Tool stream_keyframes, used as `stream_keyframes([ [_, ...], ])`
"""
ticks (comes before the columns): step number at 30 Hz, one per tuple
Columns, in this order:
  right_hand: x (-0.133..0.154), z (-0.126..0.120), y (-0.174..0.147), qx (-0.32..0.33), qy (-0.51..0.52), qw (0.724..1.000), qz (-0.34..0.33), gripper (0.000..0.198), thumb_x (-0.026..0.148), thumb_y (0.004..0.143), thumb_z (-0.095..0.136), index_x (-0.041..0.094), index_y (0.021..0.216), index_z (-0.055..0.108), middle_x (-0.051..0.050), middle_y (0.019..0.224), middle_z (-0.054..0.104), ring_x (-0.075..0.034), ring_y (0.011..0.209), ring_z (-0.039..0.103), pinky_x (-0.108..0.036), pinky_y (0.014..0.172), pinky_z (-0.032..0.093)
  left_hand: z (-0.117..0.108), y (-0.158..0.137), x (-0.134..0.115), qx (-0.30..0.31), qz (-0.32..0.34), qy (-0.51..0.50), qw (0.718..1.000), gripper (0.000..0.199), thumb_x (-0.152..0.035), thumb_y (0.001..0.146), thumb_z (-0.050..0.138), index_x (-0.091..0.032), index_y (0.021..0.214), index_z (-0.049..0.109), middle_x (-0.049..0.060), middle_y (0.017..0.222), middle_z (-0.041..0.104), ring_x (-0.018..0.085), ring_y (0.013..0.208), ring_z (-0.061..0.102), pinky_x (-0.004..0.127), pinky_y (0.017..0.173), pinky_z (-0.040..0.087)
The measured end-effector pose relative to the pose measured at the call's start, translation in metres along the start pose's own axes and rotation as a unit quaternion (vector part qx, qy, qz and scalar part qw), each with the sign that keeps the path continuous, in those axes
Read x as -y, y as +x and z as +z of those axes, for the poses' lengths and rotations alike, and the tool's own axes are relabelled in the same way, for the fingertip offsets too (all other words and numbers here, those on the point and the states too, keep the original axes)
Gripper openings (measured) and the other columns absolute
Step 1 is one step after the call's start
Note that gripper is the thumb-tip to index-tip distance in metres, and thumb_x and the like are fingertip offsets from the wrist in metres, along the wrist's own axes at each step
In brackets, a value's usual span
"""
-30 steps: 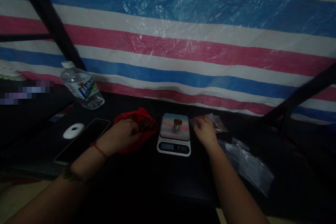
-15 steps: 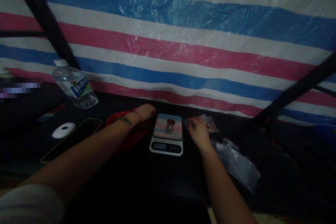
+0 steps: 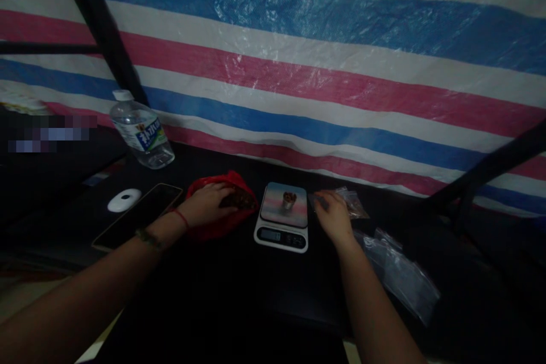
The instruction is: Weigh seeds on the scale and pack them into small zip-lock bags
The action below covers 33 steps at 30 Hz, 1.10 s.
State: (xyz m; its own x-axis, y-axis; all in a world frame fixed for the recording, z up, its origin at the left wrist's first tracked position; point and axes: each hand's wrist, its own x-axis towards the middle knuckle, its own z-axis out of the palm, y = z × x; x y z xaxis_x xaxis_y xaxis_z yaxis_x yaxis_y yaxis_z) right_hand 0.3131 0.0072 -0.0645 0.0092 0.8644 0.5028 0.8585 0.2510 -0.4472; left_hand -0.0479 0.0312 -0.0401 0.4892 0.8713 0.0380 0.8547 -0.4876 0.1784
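Note:
My left hand (image 3: 210,203) is open over the red plastic bag (image 3: 213,231), its fingers apart and reaching into the dark brown small pieces (image 3: 241,199) inside; its fingertips are partly hidden. On the white kitchen scale (image 3: 282,237) stands a small metal cup (image 3: 288,202) heaped with brown pieces. To the right of the scale, my right hand (image 3: 334,214) is closed on a clear zip bag (image 3: 319,201), fingers bent downward. Behind that hand lies another zip bag (image 3: 354,205) with brownish contents. The digits on the scale's display are too small to read surely.
Several flat clear zip bags (image 3: 403,278) lie right of my right forearm. At left are a phone (image 3: 139,216), a white rounded device (image 3: 124,200) and a large clear bottle (image 3: 145,135). A striped plastic sheet (image 3: 298,79) hangs behind the black table (image 3: 239,290), between dark metal bars.
My left hand has moved back from beside the scale to the red bag, and its fingers have opened over the pieces. My right hand stays by the zip bag. The view has shifted slightly.

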Motion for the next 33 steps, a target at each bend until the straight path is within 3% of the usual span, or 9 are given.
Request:
stream_keyframes([
  [3, 0.002, 0.000, -0.001, 0.005, 0.003, 1.000, 0.007, 0.026, 0.029, 0.083, 0.052, 0.017, 0.099, 0.070, -0.011, 0.105, 0.066, -0.026, 0.104, 0.058, -0.045, 0.097, 0.043, 0.011, 0.013, 0.005, -0.006, -0.018, 0.016, 1.000, 0.067, -0.067, 0.079, 0.047, -0.019, 0.125, 0.057, 0.014, 0.130, 0.055, 0.029, 0.120, 0.049, 0.042, 0.104, 0.034],
  [7, 0.002, 0.001, 0.000, 0.009, 0.006, 1.000, 0.015, 0.025, 0.028, 0.083, 0.053, 0.017, 0.098, 0.070, -0.011, 0.105, 0.067, -0.026, 0.104, 0.058, -0.045, 0.097, 0.043, 0.009, 0.041, 0.004, 0.010, -0.027, 0.027, 0.999, 0.074, -0.073, 0.078, 0.042, -0.020, 0.127, 0.056, 0.016, 0.130, 0.054, 0.031, 0.119, 0.049, 0.045, 0.102, 0.035],
  [14, 0.004, -0.001, 0.000, 0.014, 0.005, 1.000, 0.022, 0.024, 0.026, 0.083, 0.053, 0.018, 0.098, 0.070, -0.010, 0.104, 0.067, -0.025, 0.103, 0.059, -0.042, 0.097, 0.044, -0.010, 0.082, -0.015, 0.071, -0.051, 0.069, 0.994, 0.065, -0.070, 0.076, 0.046, -0.017, 0.106, 0.068, 0.017, 0.108, 0.065, 0.031, 0.099, 0.060, 0.040, 0.086, 0.045],
  [18, 0.007, -0.001, 0.000, 0.022, 0.013, 0.999, 0.021, 0.024, 0.026, 0.084, 0.052, 0.017, 0.098, 0.069, -0.010, 0.103, 0.067, -0.023, 0.100, 0.060, -0.040, 0.095, 0.045, -0.002, 0.080, -0.022, 0.034, -0.027, 0.055, 0.998, 0.060, -0.064, 0.079, 0.046, -0.016, 0.109, 0.066, 0.017, 0.108, 0.064, 0.031, 0.097, 0.061, 0.041, 0.084, 0.046],
  [21, 0.009, -0.001, 0.000, 0.025, 0.014, 0.999, 0.015, 0.024, 0.026, 0.084, 0.053, 0.017, 0.098, 0.069, -0.010, 0.103, 0.067, -0.023, 0.100, 0.060, -0.039, 0.095, 0.045, 0.006, 0.072, -0.025, -0.002, 0.031, 0.043, 0.999, 0.050, -0.055, 0.084, 0.048, -0.018, 0.112, 0.064, 0.014, 0.113, 0.062, 0.029, 0.101, 0.059, 0.039, 0.088, 0.045],
  [25, 0.010, -0.001, -0.001, 0.025, 0.023, 0.999, 0.005, 0.023, 0.027, 0.084, 0.053, 0.018, 0.098, 0.069, -0.009, 0.102, 0.067, -0.023, 0.100, 0.060, -0.040, 0.094, 0.046, 0.009, 0.069, -0.026, 0.007, 0.099, 0.025, 0.995, 0.038, -0.045, 0.088, 0.048, -0.018, 0.108, 0.065, 0.011, 0.109, 0.065, 0.025, 0.101, 0.060, 0.036, 0.092, 0.043],
  [33, 0.010, -0.002, -0.001, 0.021, 0.026, 0.999, 0.009, 0.024, 0.027, 0.083, 0.052, 0.019, 0.097, 0.069, -0.009, 0.100, 0.068, -0.023, 0.098, 0.061, -0.041, 0.094, 0.046, -0.003, 0.073, -0.014, 0.030, 0.067, 0.001, 0.997, 0.027, -0.027, 0.086, 0.050, -0.017, 0.104, 0.068, 0.009, 0.108, 0.067, 0.022, 0.101, 0.061, 0.032, 0.091, 0.044],
])
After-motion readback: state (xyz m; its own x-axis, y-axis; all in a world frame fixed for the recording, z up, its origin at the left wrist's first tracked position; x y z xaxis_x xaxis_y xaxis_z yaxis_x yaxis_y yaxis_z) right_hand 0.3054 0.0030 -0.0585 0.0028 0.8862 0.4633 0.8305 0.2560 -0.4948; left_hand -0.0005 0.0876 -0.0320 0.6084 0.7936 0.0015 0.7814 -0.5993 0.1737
